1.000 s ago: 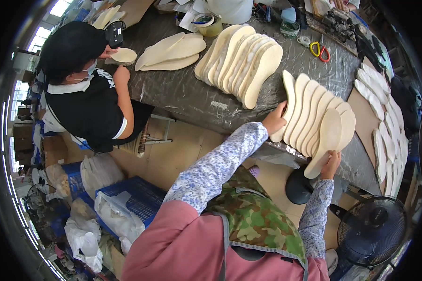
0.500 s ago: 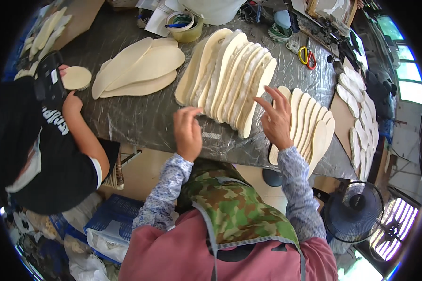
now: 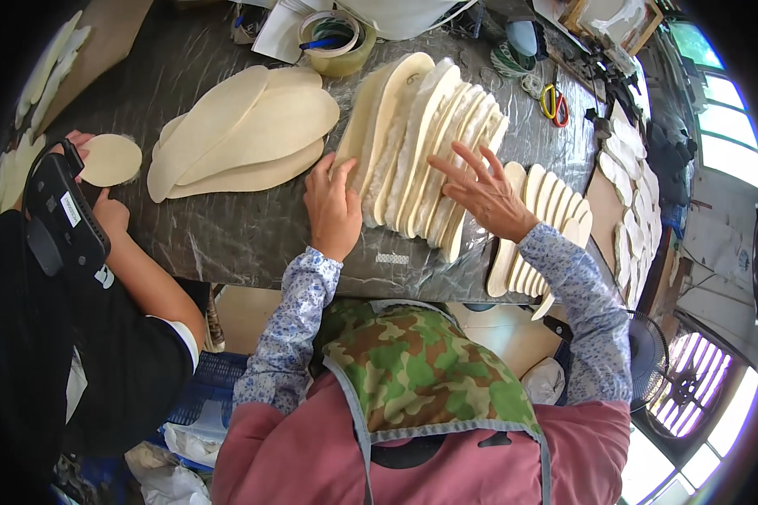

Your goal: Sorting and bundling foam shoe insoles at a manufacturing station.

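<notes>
A slanting row of cream insoles with white fleecy sides [image 3: 425, 126] lies overlapped on the table in front of me. At its left end, my left hand [image 3: 333, 210] has thumb and fingers about the near edge of the outermost insole [image 3: 358, 151]. Over the row's right part, my right hand [image 3: 490, 195] is open, its fingers spread; whether the fingertips touch the fleece I cannot tell. Beside my right wrist lies a second fanned row of smaller, thinner insoles [image 3: 531, 227].
Larger cream pieces [image 3: 244, 126] lie left of the row. Another person's hand [image 3: 109, 215] is near an oval cream piece [image 3: 111, 160] at far left. Behind are a tape roll [image 3: 333, 59], a white bucket [image 3: 404, 17] and scissors [image 3: 554, 105]. A fan [image 3: 648, 362] stands at right.
My left hand has moved up onto the left end of the fleecy row. My right hand has shifted inward over the row, its fingers spread wider. The whole view has shifted slightly.
</notes>
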A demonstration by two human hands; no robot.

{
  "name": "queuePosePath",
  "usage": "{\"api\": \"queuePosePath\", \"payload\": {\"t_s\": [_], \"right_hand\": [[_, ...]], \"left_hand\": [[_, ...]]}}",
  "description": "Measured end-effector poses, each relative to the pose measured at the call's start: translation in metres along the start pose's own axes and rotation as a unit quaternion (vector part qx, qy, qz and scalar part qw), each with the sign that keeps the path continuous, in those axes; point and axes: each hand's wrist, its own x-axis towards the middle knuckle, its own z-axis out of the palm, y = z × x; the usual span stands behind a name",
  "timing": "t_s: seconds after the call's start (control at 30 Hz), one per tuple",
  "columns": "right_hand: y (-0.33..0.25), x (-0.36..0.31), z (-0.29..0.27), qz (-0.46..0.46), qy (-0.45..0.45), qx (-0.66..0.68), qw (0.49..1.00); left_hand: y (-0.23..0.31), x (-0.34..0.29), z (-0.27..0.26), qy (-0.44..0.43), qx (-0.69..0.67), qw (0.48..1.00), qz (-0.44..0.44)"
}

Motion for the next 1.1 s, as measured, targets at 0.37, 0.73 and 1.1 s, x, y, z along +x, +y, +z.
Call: {"api": "queuePosePath", "payload": {"t_s": [0.37, 0.73, 1.1], "right_hand": [[-0.003, 0.059, -0.055, -0.096, -0.124, 0.024, 0.987], [0.010, 0.088, -0.023, -0.107, -0.035, 0.081, 0.990], [0.013, 0.088, -0.024, -0.122, -0.009, 0.103, 0.987]], "left_hand": [[0.002, 0.003, -0.010, 0.003, -0.059, 0.998, -0.012], [-0.016, 0.022, -0.012, -0.048, -0.365, 0.901, -0.228], [0.007, 0.020, 0.013, -0.055, -0.397, 0.902, -0.159]]}}
